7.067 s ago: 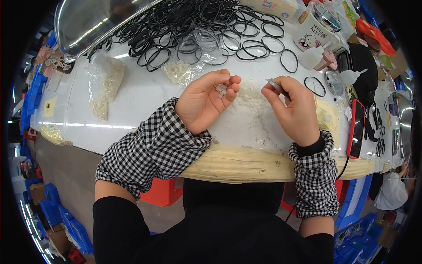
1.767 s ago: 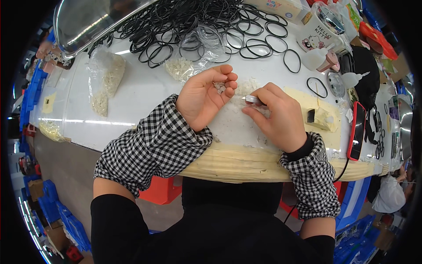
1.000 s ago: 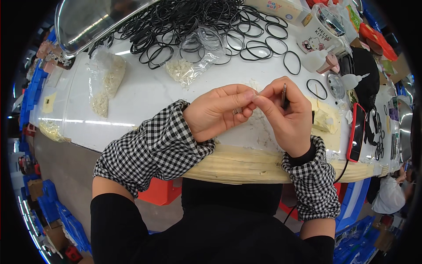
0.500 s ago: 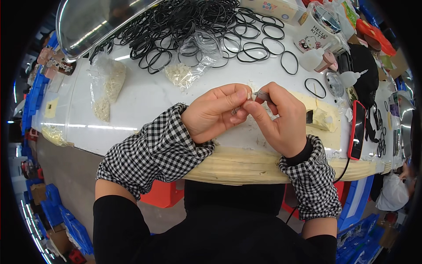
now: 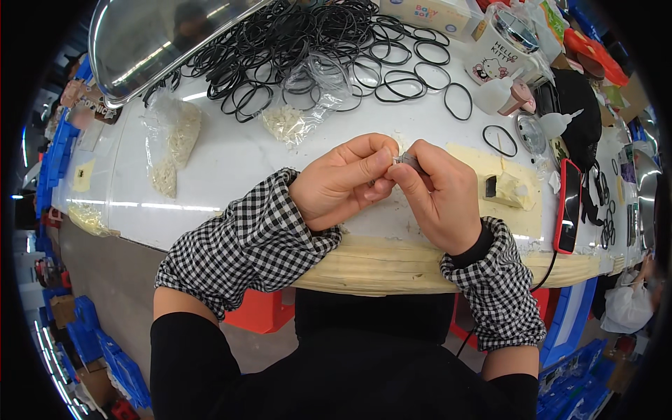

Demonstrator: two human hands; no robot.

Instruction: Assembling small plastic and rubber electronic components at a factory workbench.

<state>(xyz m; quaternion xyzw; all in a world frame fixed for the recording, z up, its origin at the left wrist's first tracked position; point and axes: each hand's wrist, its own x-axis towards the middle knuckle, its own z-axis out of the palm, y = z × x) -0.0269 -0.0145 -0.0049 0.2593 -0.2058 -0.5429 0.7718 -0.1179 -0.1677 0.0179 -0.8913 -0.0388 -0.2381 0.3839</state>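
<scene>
My left hand (image 5: 343, 180) is closed in a pinch, thumb against forefinger, on a small whitish piece (image 5: 396, 160) that is mostly hidden. My right hand (image 5: 448, 192) meets it from the right, also closed, with a small grey object (image 5: 411, 162) between thumb and forefinger. Its kind cannot be made out. The fingertips of both hands are together just above the table's near part. Beyond them lie a clear plastic bag (image 5: 285, 126) of small off-white pieces and a heap of black rubber-like loops (image 5: 280, 42).
Another bag of off-white pieces (image 5: 183, 133) lies left, near a shiny metal tray (image 5: 150, 52). At right are a taped yellowish block (image 5: 514, 192), a red-edged phone (image 5: 570, 210) with a cable, squeeze bottles (image 5: 493, 94) and a white cup (image 5: 498, 52). Yellowish padding (image 5: 378, 267) covers the table's front edge.
My right hand has shifted slightly left, bringing its fingertips and the grey object up against my left fingertips. My left hand stays nearly still.
</scene>
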